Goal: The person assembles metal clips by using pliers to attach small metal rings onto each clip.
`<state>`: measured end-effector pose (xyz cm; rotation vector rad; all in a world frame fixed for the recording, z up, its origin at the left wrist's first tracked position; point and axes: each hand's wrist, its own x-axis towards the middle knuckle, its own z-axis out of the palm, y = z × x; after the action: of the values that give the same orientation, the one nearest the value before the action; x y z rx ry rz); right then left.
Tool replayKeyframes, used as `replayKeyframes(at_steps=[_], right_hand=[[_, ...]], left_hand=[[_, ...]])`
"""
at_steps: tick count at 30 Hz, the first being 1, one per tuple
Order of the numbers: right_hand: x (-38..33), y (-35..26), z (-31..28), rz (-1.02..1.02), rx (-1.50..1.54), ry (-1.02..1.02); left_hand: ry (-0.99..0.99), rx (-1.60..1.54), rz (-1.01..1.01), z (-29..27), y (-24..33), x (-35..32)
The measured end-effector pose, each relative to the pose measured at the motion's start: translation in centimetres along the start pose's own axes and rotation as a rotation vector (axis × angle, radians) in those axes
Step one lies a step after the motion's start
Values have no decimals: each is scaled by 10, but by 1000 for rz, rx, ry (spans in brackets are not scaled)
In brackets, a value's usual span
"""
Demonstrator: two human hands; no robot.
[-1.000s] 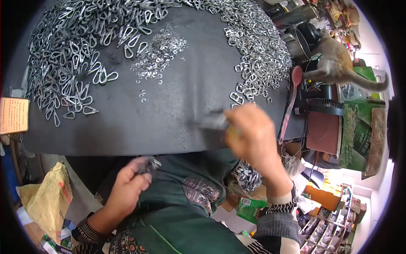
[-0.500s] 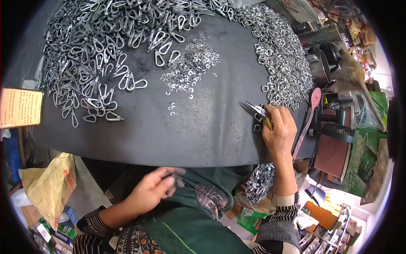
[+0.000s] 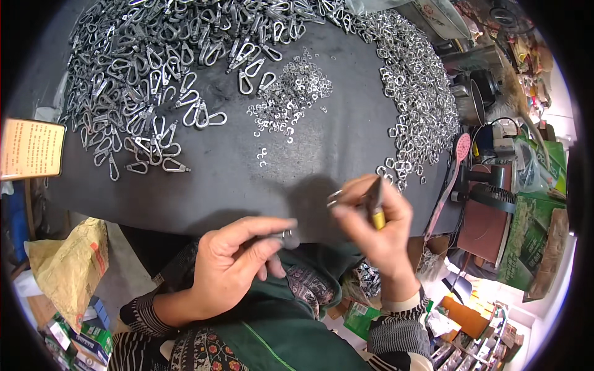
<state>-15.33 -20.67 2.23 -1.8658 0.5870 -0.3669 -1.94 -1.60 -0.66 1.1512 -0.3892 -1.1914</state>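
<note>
Just above my lap at the near table edge, my left hand (image 3: 232,260) pinches a small shiny metal piece (image 3: 286,234) between thumb and fingers; its kind is hard to make out. Dark coverings show on some of those fingertips. To its right my right hand (image 3: 383,226) is closed round yellow-handled pliers (image 3: 378,217), their dark jaws pointing up and away. Between the thumb and forefinger of that hand sits a small metal ring (image 3: 334,198). Similar rings lie in a heap (image 3: 421,93) on the right of the table, some loose ones just beyond my right hand.
Snap hooks (image 3: 154,68) pile up across the left and far side. Small C-shaped clips (image 3: 291,93) form a heap mid-table. A pink long-handled brush (image 3: 461,147) leans along the right edge by a small black fan (image 3: 493,195). A printed box (image 3: 32,149) stands far left.
My right hand has left the ring heap, moving left and nearer with the pliers and a ring. My left hand has risen toward the table edge. The view has shifted slightly.
</note>
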Motion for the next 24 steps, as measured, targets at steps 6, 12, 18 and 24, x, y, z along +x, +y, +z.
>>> replayKeyframes(at_steps=[6,12,18,24], right_hand=[[-8,-9,38,221,427,-44],[11,-25,30,-54,-117,-163],[41,-19,2,-336,-1272,15],[49,-23,8,-303,-1356,-46]], left_hand=[[30,-12,31,3,0,0],[27,-71,-82,-3,-3,-3],[-120,-25,-208,-12,-2,-13],[-194,-62,-293,-16,3,-15]])
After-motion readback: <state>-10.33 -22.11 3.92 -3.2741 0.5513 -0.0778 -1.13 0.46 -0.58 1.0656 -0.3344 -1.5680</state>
